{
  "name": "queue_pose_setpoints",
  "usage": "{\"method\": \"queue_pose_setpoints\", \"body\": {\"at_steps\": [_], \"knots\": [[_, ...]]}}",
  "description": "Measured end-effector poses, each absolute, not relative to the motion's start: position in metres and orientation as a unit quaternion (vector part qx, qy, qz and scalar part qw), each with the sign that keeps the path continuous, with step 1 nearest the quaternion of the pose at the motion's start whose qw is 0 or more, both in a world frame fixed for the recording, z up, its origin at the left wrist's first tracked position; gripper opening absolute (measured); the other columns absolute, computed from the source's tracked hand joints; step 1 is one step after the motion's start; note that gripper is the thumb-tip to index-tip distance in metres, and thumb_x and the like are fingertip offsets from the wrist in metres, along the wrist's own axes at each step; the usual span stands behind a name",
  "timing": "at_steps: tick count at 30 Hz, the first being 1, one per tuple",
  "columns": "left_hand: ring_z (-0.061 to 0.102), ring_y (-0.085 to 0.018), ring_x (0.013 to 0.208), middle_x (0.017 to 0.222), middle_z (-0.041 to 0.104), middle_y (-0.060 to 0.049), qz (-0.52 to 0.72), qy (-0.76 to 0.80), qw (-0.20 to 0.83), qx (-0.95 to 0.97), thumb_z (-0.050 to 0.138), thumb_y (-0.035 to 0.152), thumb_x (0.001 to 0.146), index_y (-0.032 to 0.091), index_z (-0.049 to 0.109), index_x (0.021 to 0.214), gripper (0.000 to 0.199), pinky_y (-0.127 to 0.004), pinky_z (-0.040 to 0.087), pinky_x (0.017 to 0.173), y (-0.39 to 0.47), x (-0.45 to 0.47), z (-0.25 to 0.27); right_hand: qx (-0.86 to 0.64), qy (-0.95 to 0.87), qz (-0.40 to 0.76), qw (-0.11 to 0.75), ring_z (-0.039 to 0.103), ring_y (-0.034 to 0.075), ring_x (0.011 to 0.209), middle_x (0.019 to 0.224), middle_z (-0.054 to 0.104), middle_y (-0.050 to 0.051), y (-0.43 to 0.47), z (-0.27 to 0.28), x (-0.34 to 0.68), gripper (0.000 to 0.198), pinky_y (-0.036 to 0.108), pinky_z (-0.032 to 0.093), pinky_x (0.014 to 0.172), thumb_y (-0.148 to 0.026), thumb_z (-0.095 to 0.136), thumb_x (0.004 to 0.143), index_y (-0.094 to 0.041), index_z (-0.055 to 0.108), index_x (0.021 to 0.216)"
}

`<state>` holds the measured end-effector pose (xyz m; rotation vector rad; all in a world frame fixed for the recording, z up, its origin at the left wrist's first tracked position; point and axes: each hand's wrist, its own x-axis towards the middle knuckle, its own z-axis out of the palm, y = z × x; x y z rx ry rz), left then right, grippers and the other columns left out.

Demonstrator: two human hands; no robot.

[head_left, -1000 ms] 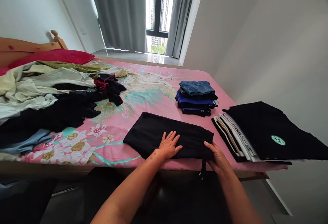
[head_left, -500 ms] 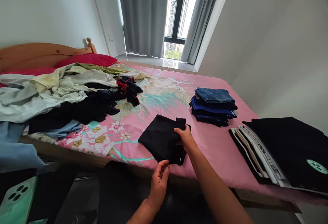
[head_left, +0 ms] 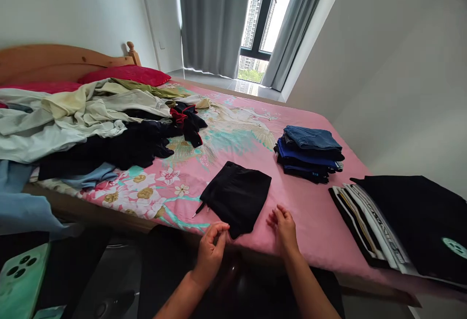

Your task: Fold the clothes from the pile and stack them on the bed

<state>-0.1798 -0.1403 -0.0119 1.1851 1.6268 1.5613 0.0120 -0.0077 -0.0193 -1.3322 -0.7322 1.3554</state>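
A folded pair of black shorts point(head_left: 239, 195) lies on the pink floral bedsheet near the bed's front edge, a drawstring hanging out at its left side. At its lower corner, my left hand point(head_left: 210, 253) has thumb and forefinger together on the fabric edge. My right hand point(head_left: 285, 231) is open just right of the shorts, fingers loosely curved, holding nothing and apart from the cloth.
Right of the shorts stands a stack of folded jeans and dark clothes point(head_left: 310, 156). Further right is a bigger stack topped by a black garment point(head_left: 416, 221). Loose clothes point(head_left: 91, 115) heap on the left. A green phone point(head_left: 24, 277) rests at lower left.
The black shorts have been turned over or around, so the drawstring now shows at left. My right hand has let go and drawn back toward me; my left hand has shifted slightly left.
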Motion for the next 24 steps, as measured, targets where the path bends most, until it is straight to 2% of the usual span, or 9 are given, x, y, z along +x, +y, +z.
{"method": "queue_pose_setpoints", "body": {"at_steps": [4,7,10,12,15,17,21,24], "knots": [[0.060,-0.018,0.100,0.100,0.066,-0.006,0.530,0.558,0.227,0.596,0.045,0.030,0.089,0.022,0.064,0.094,0.021,-0.033,0.047,0.092,-0.087,-0.194,0.024,-0.529,-0.225,0.668,0.472,0.064,0.017,0.085,0.092,0.064,0.004,-0.042,-0.020,0.023,0.055,0.027,0.055,0.073,-0.037,0.078,0.058,-0.021,0.051,0.104],[0.055,-0.020,0.115,0.112,0.066,-0.006,0.412,0.541,0.170,0.713,0.044,0.027,0.090,0.022,0.066,0.102,0.025,-0.038,0.038,0.105,-0.034,-0.207,0.039,-0.500,-0.210,0.727,0.422,0.064,0.017,0.085,0.097,0.064,0.006,-0.054,-0.011,0.008,0.055,0.029,0.054,0.074,-0.038,0.080,0.060,-0.019,0.053,0.103],[0.038,-0.024,0.133,0.134,0.055,-0.005,0.250,0.583,0.121,0.764,0.046,0.031,0.089,0.027,0.062,0.117,0.032,-0.051,0.020,0.113,0.005,-0.221,0.028,-0.476,-0.222,0.751,0.399,0.061,0.013,0.072,0.090,0.063,0.004,-0.054,-0.006,-0.009,0.045,0.029,0.053,0.069,-0.042,0.077,0.063,-0.018,0.055,0.095],[0.030,-0.026,0.137,0.141,0.047,-0.004,0.174,0.610,0.103,0.766,0.046,0.035,0.088,0.029,0.056,0.126,0.039,-0.055,0.014,0.113,0.016,-0.227,0.009,-0.482,-0.235,0.749,0.389,0.057,0.011,0.063,0.087,0.062,0.003,-0.050,-0.005,-0.018,0.043,0.030,0.053,0.062,-0.046,0.075,0.065,-0.019,0.055,0.091],[0.024,-0.025,0.140,0.146,0.040,-0.004,0.140,0.621,0.071,0.768,0.044,0.039,0.089,0.028,0.049,0.134,0.046,-0.053,0.007,0.114,0.017,-0.231,-0.017,-0.518,-0.258,0.727,0.369,0.049,0.008,0.051,0.077,0.059,0.001,-0.041,-0.005,-0.030,0.043,0.029,0.051,0.051,-0.051,0.073,0.065,-0.020,0.055,0.089],[0.022,-0.024,0.141,0.147,0.038,-0.004,0.141,0.624,0.050,0.767,0.042,0.040,0.090,0.028,0.046,0.136,0.047,-0.052,0.004,0.115,0.014,-0.231,-0.025,-0.537,-0.280,0.710,0.361,0.049,0.009,0.050,0.073,0.058,0.000,-0.036,-0.004,-0.037,0.043,0.030,0.050,0.048,-0.050,0.072,0.065,-0.019,0.055,0.089],[0.022,-0.024,0.141,0.147,0.038,-0.005,0.129,0.623,0.046,0.770,0.042,0.039,0.090,0.027,0.046,0.136,0.048,-0.052,0.004,0.115,0.010,-0.229,-0.021,-0.539,-0.285,0.702,0.368,0.061,0.018,0.065,0.080,0.064,0.003,-0.036,-0.004,-0.047,0.036,0.033,0.053,0.054,-0.037,0.068,0.065,-0.018,0.055,0.093],[0.022,-0.024,0.141,0.146,0.039,-0.005,0.134,0.620,0.063,0.770,0.042,0.040,0.091,0.026,0.047,0.135,0.047,-0.052,0.006,0.114,0.004,-0.223,-0.015,-0.474,-0.275,0.713,0.438,0.064,0.019,0.083,0.089,0.067,0.004,-0.047,0.005,-0.049,0.033,0.033,0.054,0.073,-0.028,0.065,0.064,-0.018,0.056,0.094]]}}
